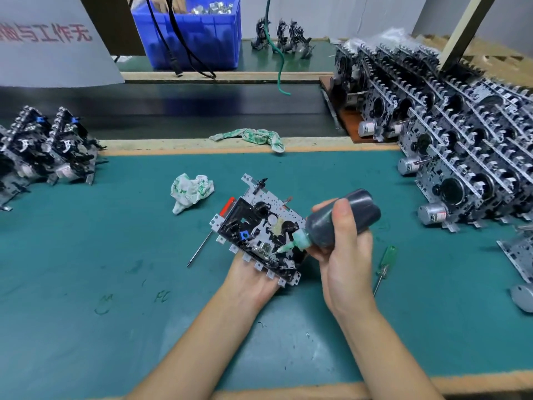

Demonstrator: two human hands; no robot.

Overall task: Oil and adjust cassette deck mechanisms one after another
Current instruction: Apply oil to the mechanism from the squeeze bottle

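Observation:
A cassette deck mechanism [256, 223], metal plate with black plastic parts, lies tilted on my left hand [251, 280], which holds it from underneath; the fingers are hidden below it. My right hand [344, 249] grips a dark grey oil bottle [343, 219] with a pale green nozzle. The nozzle tip touches the mechanism near its lower edge. Both hands hover just above the green mat [115, 284].
A green-handled screwdriver [385, 264] lies right of my hand, a thin metal probe [199, 249] left of the mechanism. A crumpled cloth [190, 192] sits beyond. Stacked mechanisms [461, 145] fill the right side; more mechanisms [49, 145] stand at left. A blue bin [190, 33] is behind the belt.

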